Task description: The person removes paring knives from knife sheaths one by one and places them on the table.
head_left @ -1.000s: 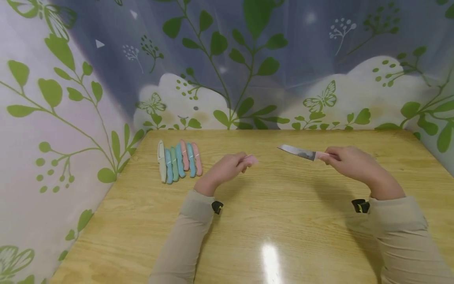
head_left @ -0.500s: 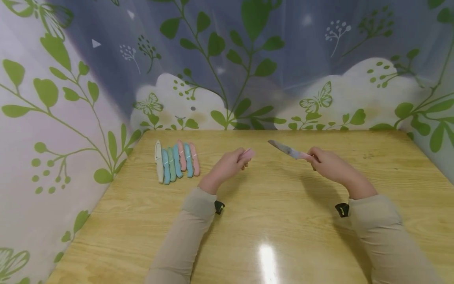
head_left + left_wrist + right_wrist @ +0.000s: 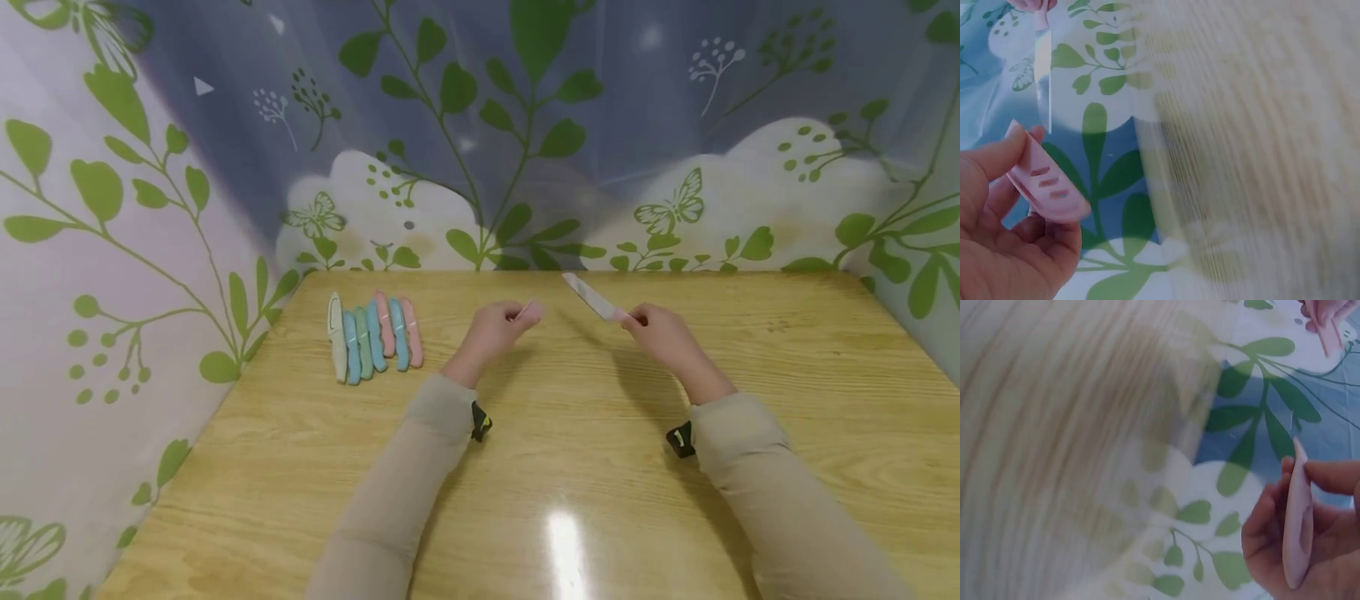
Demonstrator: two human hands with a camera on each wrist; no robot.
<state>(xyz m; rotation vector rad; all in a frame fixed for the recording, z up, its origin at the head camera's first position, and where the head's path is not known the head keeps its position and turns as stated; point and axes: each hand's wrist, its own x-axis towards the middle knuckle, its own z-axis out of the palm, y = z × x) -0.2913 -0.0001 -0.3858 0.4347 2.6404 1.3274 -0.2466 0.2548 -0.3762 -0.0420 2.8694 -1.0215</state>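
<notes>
My left hand [image 3: 495, 329] pinches a pink knife sheath [image 3: 1047, 181] between thumb and fingers; slots show along its side in the left wrist view. Across from it, my right hand [image 3: 663, 333] grips a knife [image 3: 588, 296] by its pink handle [image 3: 1298, 525]. The bare blade [image 3: 1043, 81] points away and to the left in the head view, toward the wall. Sheath and blade are apart, both held above the table. In the right wrist view the blade is nearly edge-on and hard to make out.
Several small knives in cream, blue, green and pink [image 3: 375, 337] lie side by side at the left of the wooden table [image 3: 600, 483]. A leaf-patterned cloth wall [image 3: 540, 167] stands behind the table's back edge. Black straps sit at both wrists.
My right hand has come leftward with the knife, and its blade now angles more toward the wall. The left hand with the sheath has shifted slightly right. The row of knives stays put.
</notes>
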